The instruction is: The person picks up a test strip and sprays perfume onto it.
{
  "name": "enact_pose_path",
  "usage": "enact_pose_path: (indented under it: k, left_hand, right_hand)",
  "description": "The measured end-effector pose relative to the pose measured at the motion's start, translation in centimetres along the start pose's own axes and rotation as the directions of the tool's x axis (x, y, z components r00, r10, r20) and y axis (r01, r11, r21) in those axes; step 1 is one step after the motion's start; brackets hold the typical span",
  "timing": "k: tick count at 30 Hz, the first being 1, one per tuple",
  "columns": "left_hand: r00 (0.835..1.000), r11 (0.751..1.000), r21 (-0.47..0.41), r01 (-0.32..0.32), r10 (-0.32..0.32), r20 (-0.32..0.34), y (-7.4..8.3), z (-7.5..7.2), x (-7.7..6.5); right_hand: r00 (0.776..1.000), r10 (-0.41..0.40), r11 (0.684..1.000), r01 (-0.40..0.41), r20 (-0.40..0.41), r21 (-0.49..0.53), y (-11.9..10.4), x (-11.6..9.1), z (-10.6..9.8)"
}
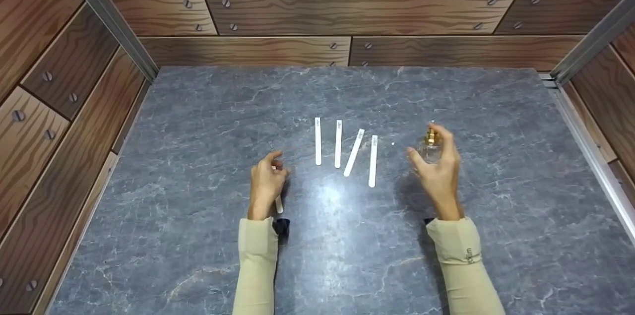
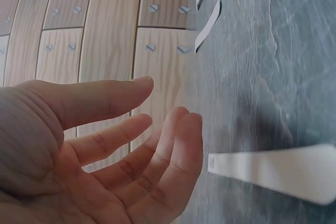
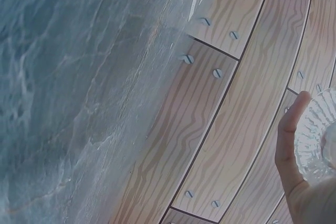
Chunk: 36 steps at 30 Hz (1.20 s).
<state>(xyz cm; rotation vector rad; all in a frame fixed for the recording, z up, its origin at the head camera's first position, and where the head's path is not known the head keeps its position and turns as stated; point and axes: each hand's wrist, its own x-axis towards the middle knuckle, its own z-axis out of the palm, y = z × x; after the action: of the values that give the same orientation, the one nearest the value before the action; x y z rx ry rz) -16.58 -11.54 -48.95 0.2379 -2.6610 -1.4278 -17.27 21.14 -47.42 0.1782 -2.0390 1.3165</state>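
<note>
My right hand (image 1: 440,171) holds a clear glass perfume bottle (image 1: 430,152) with a gold neck. Its index finger arches over the bottle's top. The bottle's ribbed glass underside (image 3: 317,135) faces the right wrist camera, beside one finger; the other fingers are out of sight there. My left hand (image 1: 267,183), with fingers loosely bent, hovers over a white paper strip (image 2: 273,171) lying on the table. In the left wrist view that strip lies apart from the fingertips (image 2: 189,129). Between the hands several white strips (image 1: 338,144) with small dark print at their far ends lie side by side.
The table (image 1: 198,235) has a grey marbled top. Wood-patterned panels (image 1: 278,12) stand behind it and at both sides, with metal rails (image 1: 595,151) at the corners and right edge. A tiny white speck (image 1: 393,144) lies between the strips and the bottle.
</note>
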Motion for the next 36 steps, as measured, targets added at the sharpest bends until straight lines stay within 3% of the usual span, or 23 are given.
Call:
enact_pose_path:
  k: [8,12,26,36]
  left_hand:
    - [0.999,1.0,-0.003,0.001,-0.001,-0.054,-0.7,-0.7,-0.9]
    - [0.997,0.999,-0.004,0.036,-0.036,-0.07,-1.0,-1.0,-1.0]
    - [0.995,0.997,0.028,0.077,-0.075,-0.062,-2.2,-0.8,-2.2]
    - [0.995,0.997,0.068,0.037,-0.03,-0.098,-2.5,-0.2,-2.6]
  right_hand:
    - [1.0,0.011,1.0,-0.011,0.003,-0.007,0.1,-0.1,0.0]
    - [1.0,0.013,1.0,-0.013,0.001,-0.012,0.1,-0.1,0.0]
    - [1.0,0.007,1.0,-0.007,-0.001,0.012,0.4,-0.2,0.1]
    - [1.0,0.006,1.0,-0.006,-0.005,0.007,0.4,-0.1,-0.2]
